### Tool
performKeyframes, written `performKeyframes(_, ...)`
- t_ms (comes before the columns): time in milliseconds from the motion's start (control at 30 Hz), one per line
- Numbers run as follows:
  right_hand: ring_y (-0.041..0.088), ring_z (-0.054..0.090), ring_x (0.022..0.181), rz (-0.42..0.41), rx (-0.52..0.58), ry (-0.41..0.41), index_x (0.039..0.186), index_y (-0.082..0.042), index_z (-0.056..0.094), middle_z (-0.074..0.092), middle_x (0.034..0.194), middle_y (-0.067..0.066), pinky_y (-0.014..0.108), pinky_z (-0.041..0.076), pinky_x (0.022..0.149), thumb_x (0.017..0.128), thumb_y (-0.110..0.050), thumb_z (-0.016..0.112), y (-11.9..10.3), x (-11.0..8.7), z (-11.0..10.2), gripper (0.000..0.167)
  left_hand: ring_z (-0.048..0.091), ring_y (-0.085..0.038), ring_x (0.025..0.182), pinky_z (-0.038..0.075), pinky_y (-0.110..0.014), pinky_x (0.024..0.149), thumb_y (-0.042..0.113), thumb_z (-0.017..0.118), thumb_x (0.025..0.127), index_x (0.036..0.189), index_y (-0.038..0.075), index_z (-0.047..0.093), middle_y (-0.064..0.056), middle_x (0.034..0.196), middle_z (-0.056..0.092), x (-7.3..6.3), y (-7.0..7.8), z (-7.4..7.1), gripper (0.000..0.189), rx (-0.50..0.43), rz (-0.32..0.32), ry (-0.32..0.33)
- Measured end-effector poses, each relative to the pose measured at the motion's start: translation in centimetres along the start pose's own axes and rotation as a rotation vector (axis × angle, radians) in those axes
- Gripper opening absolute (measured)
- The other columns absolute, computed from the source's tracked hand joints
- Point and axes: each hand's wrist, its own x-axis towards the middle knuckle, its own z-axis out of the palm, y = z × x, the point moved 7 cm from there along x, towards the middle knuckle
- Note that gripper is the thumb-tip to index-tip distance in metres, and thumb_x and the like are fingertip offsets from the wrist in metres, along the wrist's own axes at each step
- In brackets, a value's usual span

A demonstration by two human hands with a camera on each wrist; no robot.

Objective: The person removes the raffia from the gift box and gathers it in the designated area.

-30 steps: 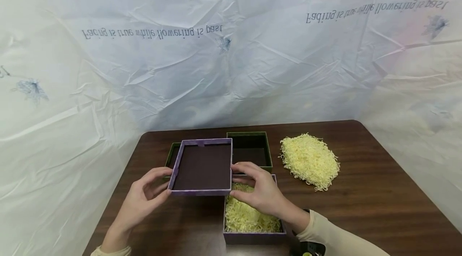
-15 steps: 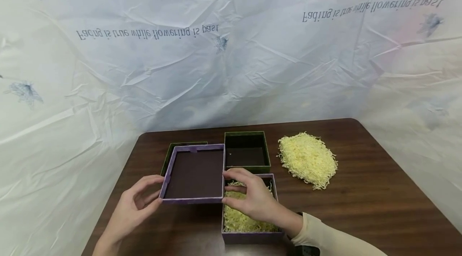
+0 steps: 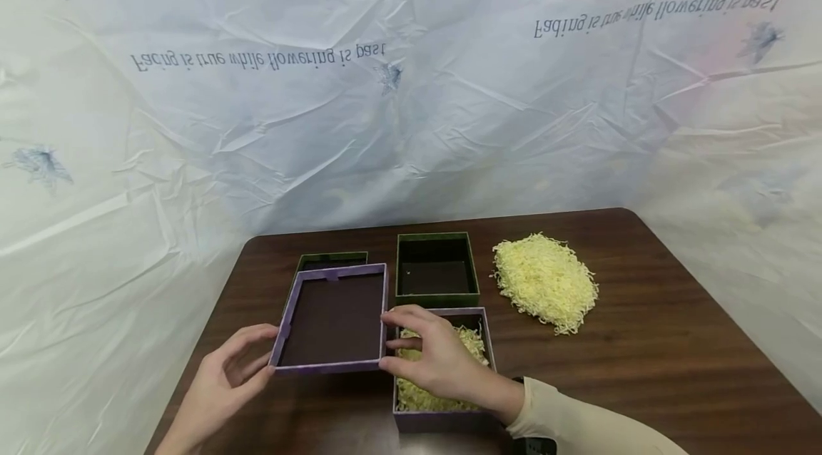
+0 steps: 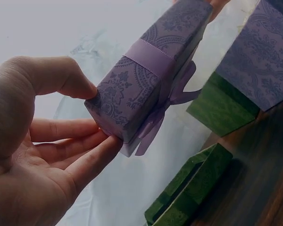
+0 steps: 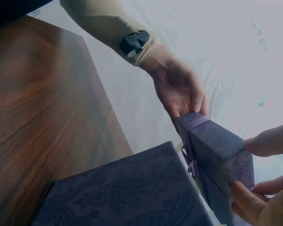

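Observation:
Both hands hold a purple box lid [image 3: 337, 319] by its sides, its dark inside facing up, raised above the table. My left hand [image 3: 221, 376] pinches its left side between thumb and fingers; my right hand [image 3: 433, 355] grips the right side. In the left wrist view, a lilac ribbon bow [image 4: 160, 106] hangs from the lid's underside. Beside the lid stands the purple patterned box [image 3: 446, 421], filled with pale yellow shredded paper [image 3: 417, 399] and partly hidden by my right hand. The right wrist view shows that box's side close up.
Behind the purple box stands a dark-lined green box [image 3: 437, 299]. A green lid [image 3: 334, 256] lies at the back left, mostly hidden by the purple lid. To the right is a heap of yellow shredded paper [image 3: 546, 284] on the wooden table [image 3: 642, 341]. White printed sheeting [image 3: 321, 120] surrounds the table.
Both hands have moved the purple lid to the left and nearer to me, uncovering the green box and more of the purple box's far end. Both keep their hold on the lid.

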Motion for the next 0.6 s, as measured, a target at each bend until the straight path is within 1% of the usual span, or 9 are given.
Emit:
performKeyframes(100,0.028,0.067,0.104,0.012,-0.02,-0.005,0.135,0.007,0.051,0.048,0.136,0.017,0.033,0.057,0.09,0.086,-0.007,0.074,0.1,0.0,0.3,0.056,0.053,-0.008,0.125,0.053,-0.028,0.095,-0.019,0.064,0.082,0.126,-0.015,0.051,-0.025,0.127,0.05,-0.2,0.0,-0.1,0.046,0.0,-0.006,0.003)
performKeyframes(267,0.023,0.069,0.1,-0.008,-0.053,-0.004,0.135,0.007,0.051,0.049,0.134,0.016,0.033,0.058,0.087,0.084,-0.004,0.074,0.0,0.0,0.7,0.058,0.054,-0.009,0.125,0.053,-0.027,0.095,-0.02,0.063,0.083,0.126,-0.016,0.05,-0.024,0.127,0.05,-0.4,0.1,-0.1,0.046,-0.012,0.005,-0.001)
performKeyframes(400,0.02,0.069,0.098,-0.01,-0.038,-0.031,0.135,0.009,0.05,0.048,0.134,0.017,0.027,0.058,0.085,0.085,-0.003,0.073,0.1,0.0,1.3,0.056,0.055,-0.008,0.123,0.053,-0.025,0.095,-0.023,0.06,0.082,0.125,-0.018,0.049,-0.02,0.127,0.052,-0.8,0.3,-0.4,0.045,-0.027,0.026,0.013)
performKeyframes(500,0.018,0.07,0.098,-0.001,-0.028,-0.053,0.135,0.01,0.05,0.048,0.134,0.018,0.023,0.058,0.084,0.086,-0.003,0.071,0.1,0.0,1.6,0.055,0.055,-0.006,0.123,0.053,-0.025,0.094,-0.023,0.06,0.082,0.124,-0.018,0.049,-0.017,0.127,0.053,-1.2,0.1,-0.4,0.045,-0.019,0.01,0.023)
performKeyframes(567,0.018,0.069,0.1,0.015,-0.017,-0.069,0.136,0.01,0.048,0.047,0.135,0.018,0.022,0.057,0.085,0.087,-0.003,0.07,0.2,-0.1,1.8,0.055,0.054,-0.006,0.123,0.053,-0.025,0.094,-0.023,0.06,0.082,0.124,-0.019,0.048,-0.019,0.126,0.053,-1.5,-0.1,-0.4,0.045,-0.018,0.011,0.021)
performKeyframes(600,0.017,0.069,0.101,0.026,-0.011,-0.079,0.137,0.01,0.047,0.046,0.136,0.018,0.021,0.057,0.085,0.087,-0.003,0.069,0.3,-0.1,1.9,0.056,0.054,-0.005,0.123,0.053,-0.025,0.094,-0.023,0.06,0.082,0.125,-0.018,0.049,-0.018,0.126,0.053,-1.6,-0.2,-0.4,0.045,-0.005,-0.002,0.024)
